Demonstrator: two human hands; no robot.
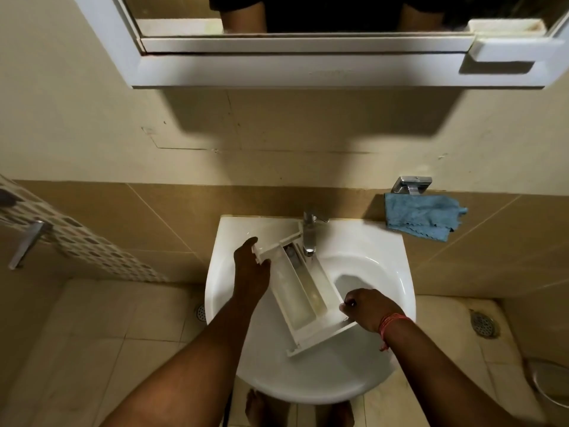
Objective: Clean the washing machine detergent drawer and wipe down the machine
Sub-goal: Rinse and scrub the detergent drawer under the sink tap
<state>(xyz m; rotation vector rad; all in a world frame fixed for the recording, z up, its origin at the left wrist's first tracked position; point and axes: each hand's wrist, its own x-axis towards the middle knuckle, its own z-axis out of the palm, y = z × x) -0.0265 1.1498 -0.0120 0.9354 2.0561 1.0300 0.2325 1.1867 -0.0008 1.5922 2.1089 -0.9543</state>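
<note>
A white detergent drawer [303, 291] lies slantwise over the white sink [378, 251], its compartments facing up and wet inside. My left hand [251, 269] grips the drawer's far end near the sink's left rim. My right hand [371, 308] holds the near end by its front panel. The chrome tap [309, 234] stands right above the drawer's far end, and a thin stream of water falls from its spout beside the drawer. A blue cloth [421, 217] hangs on the wall to the right of the tap.
A white mirror cabinet [308, 69] juts out overhead. A chrome holder [412, 184] sits above the cloth. A patterned towel [77, 241] hangs at left. Floor drains [483, 325] lie beside the sink, and my bare feet [258, 408] stand beneath it.
</note>
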